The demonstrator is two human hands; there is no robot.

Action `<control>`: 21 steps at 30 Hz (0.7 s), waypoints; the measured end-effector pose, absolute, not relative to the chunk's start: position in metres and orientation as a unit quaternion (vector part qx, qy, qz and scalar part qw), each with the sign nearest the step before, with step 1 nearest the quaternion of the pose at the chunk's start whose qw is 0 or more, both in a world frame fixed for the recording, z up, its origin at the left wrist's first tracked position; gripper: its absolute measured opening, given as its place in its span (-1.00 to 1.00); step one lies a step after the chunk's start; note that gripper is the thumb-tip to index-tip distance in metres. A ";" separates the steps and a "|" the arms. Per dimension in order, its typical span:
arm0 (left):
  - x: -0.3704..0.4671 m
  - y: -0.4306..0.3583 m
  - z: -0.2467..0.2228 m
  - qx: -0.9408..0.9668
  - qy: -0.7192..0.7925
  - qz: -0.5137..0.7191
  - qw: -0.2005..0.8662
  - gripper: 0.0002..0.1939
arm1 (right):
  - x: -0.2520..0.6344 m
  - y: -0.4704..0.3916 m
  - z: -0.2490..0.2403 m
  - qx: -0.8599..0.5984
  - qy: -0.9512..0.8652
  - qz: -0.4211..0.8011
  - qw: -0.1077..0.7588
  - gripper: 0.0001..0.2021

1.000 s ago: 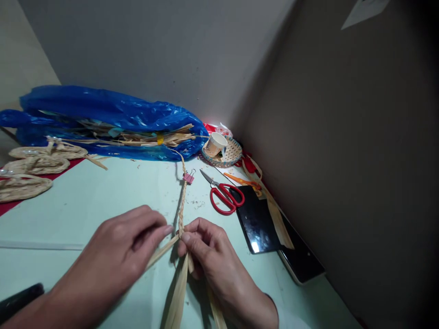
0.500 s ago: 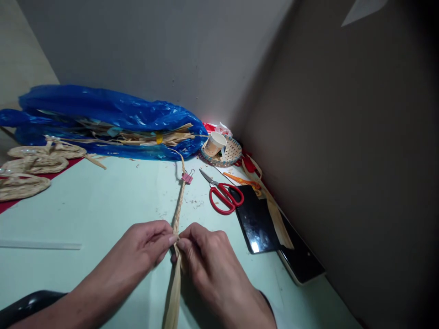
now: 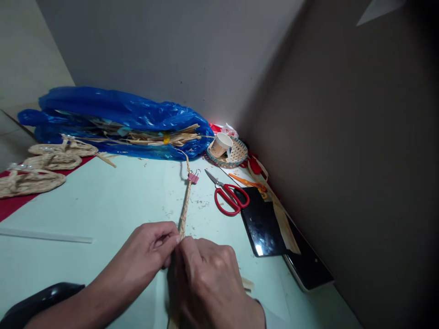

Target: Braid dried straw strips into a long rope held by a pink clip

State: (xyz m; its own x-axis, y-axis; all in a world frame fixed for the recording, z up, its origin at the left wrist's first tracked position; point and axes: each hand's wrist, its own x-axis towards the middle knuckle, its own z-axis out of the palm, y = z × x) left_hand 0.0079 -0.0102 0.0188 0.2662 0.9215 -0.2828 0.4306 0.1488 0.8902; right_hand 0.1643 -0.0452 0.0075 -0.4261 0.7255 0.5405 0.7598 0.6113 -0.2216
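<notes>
A straw-coloured braid [image 3: 185,208] runs down the table toward me, its far end gripped by a pink binder clip [image 3: 193,177]. My left hand [image 3: 151,251] pinches the braid's near end between thumb and forefinger. Right beside it, my right hand [image 3: 212,274] is closed on the loose strands at the same spot, its knuckles covering most of them. One flat strand [image 3: 173,315] comes out below my hands toward the table's near side. The tip of another strand [image 3: 247,284] shows to the right of my right hand.
Red-handled scissors [image 3: 228,196] lie right of the braid, touching a black tablet [image 3: 262,224]. Behind stand a paper cup [image 3: 221,144] in a woven basket [image 3: 238,155] and a blue plastic bag [image 3: 120,107] of dry strips. Woven sandals [image 3: 34,180] sit at left, near a white strip [image 3: 48,236].
My right hand has turned over the strands, knuckles now upward, and a strand has swung out to its right. The whole view has shifted slightly. My left hand keeps its pinch.
</notes>
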 end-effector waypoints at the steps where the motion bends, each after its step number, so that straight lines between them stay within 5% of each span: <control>1: 0.007 -0.010 0.018 0.605 0.547 0.245 0.524 -0.67 | 0.164 -0.044 0.006 -0.421 -0.853 -0.050 0.303 -0.79; 12: 0.004 -0.010 0.016 0.563 0.514 0.291 0.578 -0.71 | 0.163 -0.045 0.005 -0.336 -0.895 -0.104 0.276 -0.79; 21: -0.002 -0.014 0.021 0.580 0.514 0.298 0.557 -0.61 | 0.188 -0.020 0.051 -0.503 -0.688 0.415 0.318 -0.70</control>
